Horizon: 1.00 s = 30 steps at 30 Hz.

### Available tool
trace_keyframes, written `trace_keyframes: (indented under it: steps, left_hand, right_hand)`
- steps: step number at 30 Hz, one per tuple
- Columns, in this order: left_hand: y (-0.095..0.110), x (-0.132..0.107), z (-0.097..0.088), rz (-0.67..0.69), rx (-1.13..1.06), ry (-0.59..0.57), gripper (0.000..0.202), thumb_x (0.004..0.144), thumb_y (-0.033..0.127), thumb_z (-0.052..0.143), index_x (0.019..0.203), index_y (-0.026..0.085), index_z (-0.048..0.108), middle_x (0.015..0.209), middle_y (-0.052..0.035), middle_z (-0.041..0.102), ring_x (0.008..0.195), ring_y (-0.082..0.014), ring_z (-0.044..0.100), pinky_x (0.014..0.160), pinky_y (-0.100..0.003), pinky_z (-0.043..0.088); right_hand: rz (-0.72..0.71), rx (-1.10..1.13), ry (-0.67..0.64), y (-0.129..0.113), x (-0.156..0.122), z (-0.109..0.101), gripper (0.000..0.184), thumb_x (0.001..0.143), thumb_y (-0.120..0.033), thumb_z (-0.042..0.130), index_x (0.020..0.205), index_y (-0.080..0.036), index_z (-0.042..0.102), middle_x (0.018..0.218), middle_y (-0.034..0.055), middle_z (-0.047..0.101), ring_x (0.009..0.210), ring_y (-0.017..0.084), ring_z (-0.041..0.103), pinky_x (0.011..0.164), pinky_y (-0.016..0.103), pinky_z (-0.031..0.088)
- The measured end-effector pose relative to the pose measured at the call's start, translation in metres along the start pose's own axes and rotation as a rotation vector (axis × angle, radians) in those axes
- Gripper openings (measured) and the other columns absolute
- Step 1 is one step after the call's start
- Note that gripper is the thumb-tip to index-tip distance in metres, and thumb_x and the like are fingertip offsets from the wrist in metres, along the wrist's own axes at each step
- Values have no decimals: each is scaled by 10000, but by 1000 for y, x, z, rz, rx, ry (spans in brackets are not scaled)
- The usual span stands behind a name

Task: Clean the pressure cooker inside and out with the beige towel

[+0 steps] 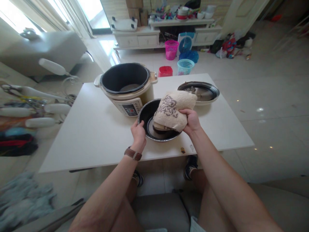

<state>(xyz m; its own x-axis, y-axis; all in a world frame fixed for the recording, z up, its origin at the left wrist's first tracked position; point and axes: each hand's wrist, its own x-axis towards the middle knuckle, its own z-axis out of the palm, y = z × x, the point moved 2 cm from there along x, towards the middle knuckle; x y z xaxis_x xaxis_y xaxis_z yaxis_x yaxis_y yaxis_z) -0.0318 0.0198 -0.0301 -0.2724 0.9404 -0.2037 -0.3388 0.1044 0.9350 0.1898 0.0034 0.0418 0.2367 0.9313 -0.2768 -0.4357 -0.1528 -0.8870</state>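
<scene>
A dark inner pot (pixel 147 113) lies on the white table (pixel 96 129), just in front of a beige electric cooker (pixel 126 87) that stands open. My left hand (pixel 138 131) grips the pot's near left rim. A folded beige towel (pixel 172 109) with a brown pattern rests over the pot's right side, and my right hand (pixel 191 120) is closed on it. Part of the pot's inside is hidden by the towel.
The cooker's lid (pixel 200 91) lies upside down at the table's far right. Pink (pixel 171 49), red (pixel 165 71) and blue baskets (pixel 185 66) stand on the floor beyond the table. A drying rack with cloths (pixel 31 109) is on the left.
</scene>
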Motion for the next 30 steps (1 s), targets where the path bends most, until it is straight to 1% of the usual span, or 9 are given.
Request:
trace_keyframes:
  steps: [6,10,11,13,15,17,23,26,30]
  left_hand:
    - [5,3,0,0,112,-27,306,716,244,708,1004,164,777,1098,-103,776,1077,-268,693,1059,-453,500]
    - [38,-17,3,443,371,112,367,742,164,715,1104,214,751,1239,-99,699,1249,-272,603,1163,-426,408]
    - [46,-26,6,549,408,90,263,788,184,701,1043,215,754,1181,-93,702,1226,-267,606,1149,-414,415]
    - [55,-44,15,645,413,-87,112,892,258,640,873,215,741,961,-72,708,1032,-245,653,1028,-387,484]
    - [55,-58,27,569,391,-353,244,954,326,587,801,213,740,833,-65,709,875,-233,668,902,-372,518]
    - [51,-65,38,401,326,-553,268,958,391,601,876,208,778,869,-77,753,881,-244,695,882,-377,524]
    - [44,-70,63,-332,-137,-747,423,817,586,722,986,206,797,1104,-119,799,1156,-317,710,1035,-449,524]
    - [45,-72,71,-454,-330,-711,426,784,551,754,1058,225,774,1227,-103,775,1243,-311,677,1070,-461,527]
    - [48,-62,70,-309,-389,-548,511,786,627,718,1123,244,734,1290,-89,747,1319,-325,633,1085,-495,540]
  right_hand:
    - [-39,125,0,-10,-4,0,458,624,-331,615,1054,-195,692,937,78,778,1065,328,724,1002,543,588]
    - [-75,198,7,-16,-8,4,460,663,-352,638,1088,-186,691,989,91,788,1099,330,722,1013,544,582]
    - [-87,201,3,-18,-9,5,464,684,-376,642,1103,-185,692,1007,94,788,1111,329,717,1016,543,578]
    - [-116,191,-5,-23,-11,6,479,732,-446,640,1134,-191,691,1041,96,784,1141,325,704,1022,541,569]
    - [-147,177,-12,-27,-13,8,508,766,-525,631,1154,-204,690,1066,96,779,1176,321,687,1031,540,559]
    - [-177,170,-23,-30,-15,10,541,780,-590,622,1166,-217,688,1083,96,773,1205,320,672,1039,539,550]
    - [-170,121,-79,-33,-25,17,604,824,-682,581,1209,-227,675,1128,100,761,1220,312,660,1033,539,549]
    - [-154,104,-99,-31,-26,18,571,830,-662,594,1185,-223,678,1121,99,764,1207,310,670,1028,531,556]
    - [-140,95,-76,-25,-23,16,498,805,-583,667,1146,-220,677,1100,82,777,1183,294,690,1038,489,566]
